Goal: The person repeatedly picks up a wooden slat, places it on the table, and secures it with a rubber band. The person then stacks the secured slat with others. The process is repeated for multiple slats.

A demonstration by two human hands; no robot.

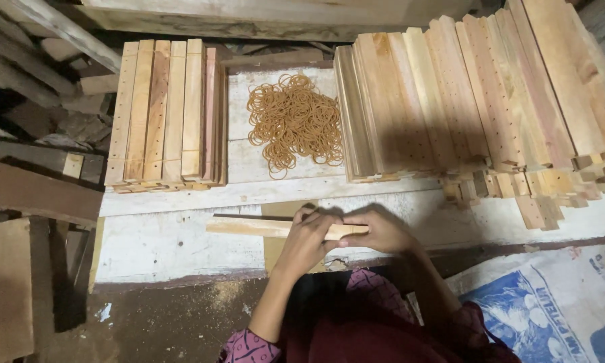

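I read both hands, left hand (pixel 307 236) and right hand (pixel 376 230), closed on the slat (pixel 248 226) lying between them on the bench (pixel 154 245): light, stiff, best gripped near its ends.

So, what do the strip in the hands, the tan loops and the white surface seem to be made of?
The strip, held by left hand and right hand: pale bare wood, with visible grain and no varnish. The loops: probably rubber bands, thin, tan, limp in a tangled heap. The white surface: likely wooden planks with worn, dirty white paint.
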